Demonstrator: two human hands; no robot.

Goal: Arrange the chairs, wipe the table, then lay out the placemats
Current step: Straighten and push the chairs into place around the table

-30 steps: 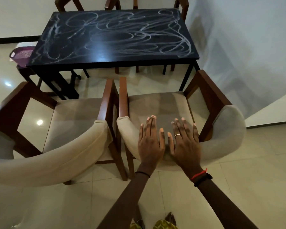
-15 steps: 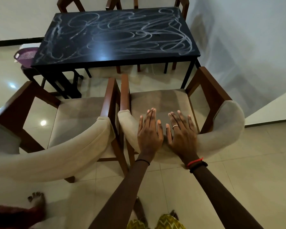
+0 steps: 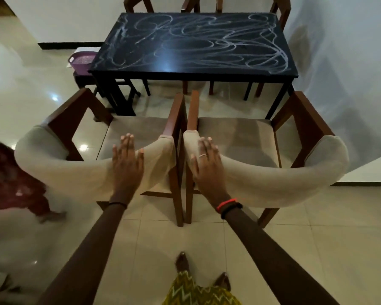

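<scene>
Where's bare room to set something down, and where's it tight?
Bare: the streaked black tabletop, and the left chair and right chair seats. Tight: the slit between their inner armrests, left hand and right hand beside it.

Upright side by side, inner armrests just apart: left armchair (image 3: 53, 170) and right armchair (image 3: 273, 179), beige-cushioned, wooden-framed, facing black counter (image 3: 196, 69) smeared with white swirls.

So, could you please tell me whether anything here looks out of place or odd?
Yes: the black table is covered with whitish looping smears, as if unwiped. The left chair and right chair stand back from it, not tucked under.
</scene>
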